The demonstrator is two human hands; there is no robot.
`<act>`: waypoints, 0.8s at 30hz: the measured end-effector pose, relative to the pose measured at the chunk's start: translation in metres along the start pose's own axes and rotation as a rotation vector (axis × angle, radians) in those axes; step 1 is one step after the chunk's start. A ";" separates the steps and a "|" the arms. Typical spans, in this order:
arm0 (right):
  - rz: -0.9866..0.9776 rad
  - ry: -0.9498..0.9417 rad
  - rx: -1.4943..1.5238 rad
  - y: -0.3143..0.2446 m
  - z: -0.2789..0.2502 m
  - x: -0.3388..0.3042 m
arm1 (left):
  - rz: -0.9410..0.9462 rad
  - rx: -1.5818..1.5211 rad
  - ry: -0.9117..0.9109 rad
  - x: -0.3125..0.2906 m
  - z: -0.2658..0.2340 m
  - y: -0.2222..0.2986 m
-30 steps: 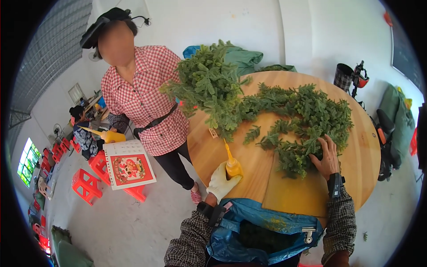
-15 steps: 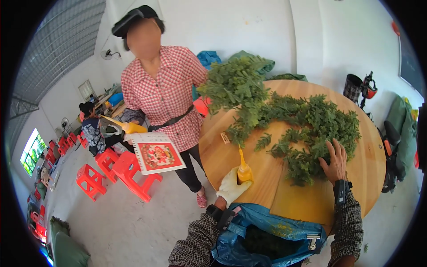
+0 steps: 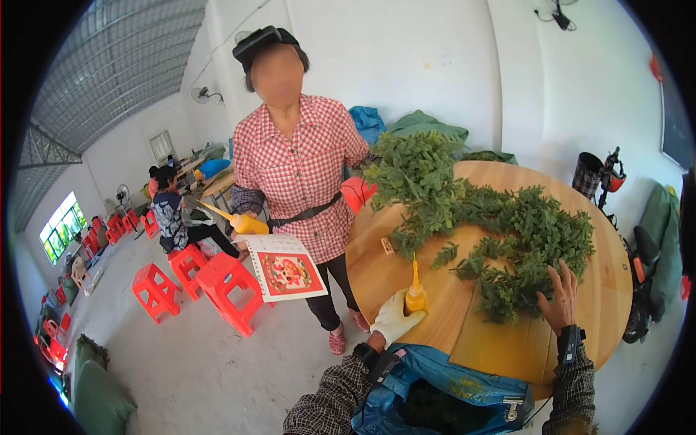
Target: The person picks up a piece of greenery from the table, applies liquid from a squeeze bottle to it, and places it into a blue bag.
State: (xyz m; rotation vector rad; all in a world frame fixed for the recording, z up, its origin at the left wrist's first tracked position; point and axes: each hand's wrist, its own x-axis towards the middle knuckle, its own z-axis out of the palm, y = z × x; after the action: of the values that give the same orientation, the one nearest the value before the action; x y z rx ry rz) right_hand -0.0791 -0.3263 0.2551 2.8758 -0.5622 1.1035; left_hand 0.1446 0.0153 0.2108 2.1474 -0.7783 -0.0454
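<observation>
My left hand [image 3: 399, 317], in a white glove, grips a yellow squeeze bottle [image 3: 415, 297] with a long thin nozzle pointing up. The bottle stands near the front left of the round wooden table [image 3: 605, 297]. My bare right hand [image 3: 560, 301] has its fingers spread beside a spread-out pile of green artificial leaf sprigs [image 3: 547, 232], holding nothing. One loose sprig [image 3: 444, 255] lies apart on the wood. At the table's near edge a blue bag [image 3: 406, 362] hangs open, with dark green stuff inside and a metal clip [image 3: 513, 409] on its rim.
Across the table's left side stands a person [image 3: 297, 145] in a checked shirt, holding another yellow bottle [image 3: 246, 223], a spiral calendar [image 3: 290, 272] and a leafy bunch [image 3: 417, 163]. Red stools [image 3: 232, 290] stand at left. A small wooden block [image 3: 388, 246] lies on the table.
The whole view has shifted, so the table and the standing person appear farther right and lower. My left hand still holds the bottle; my right hand stays spread beside the sprigs.
</observation>
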 end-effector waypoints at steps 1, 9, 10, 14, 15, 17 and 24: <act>0.013 0.010 0.011 -0.003 -0.005 -0.003 | 0.005 0.002 0.007 -0.001 0.000 0.000; 0.006 0.070 0.014 -0.016 -0.030 -0.022 | 0.013 0.019 -0.011 0.001 0.002 -0.002; -0.015 0.069 0.011 -0.016 -0.034 -0.027 | 0.011 0.012 -0.016 0.000 0.003 -0.002; -0.034 0.005 0.060 -0.025 -0.054 -0.052 | 0.018 -0.005 -0.015 -0.002 0.002 -0.001; -0.033 -0.033 0.086 -0.027 -0.060 -0.059 | 0.020 -0.007 -0.011 -0.003 0.002 0.000; -0.017 -0.065 0.106 -0.028 -0.066 -0.075 | 0.025 -0.009 -0.005 -0.002 0.000 0.001; 0.100 -0.147 0.204 -0.024 -0.065 -0.134 | 0.012 0.002 -0.035 -0.001 -0.003 0.004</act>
State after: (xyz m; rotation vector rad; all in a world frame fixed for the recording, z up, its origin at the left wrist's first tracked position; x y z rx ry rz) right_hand -0.2054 -0.2516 0.2195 3.1573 -0.6416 1.0222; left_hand 0.1428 0.0158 0.2155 2.1489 -0.8115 -0.0761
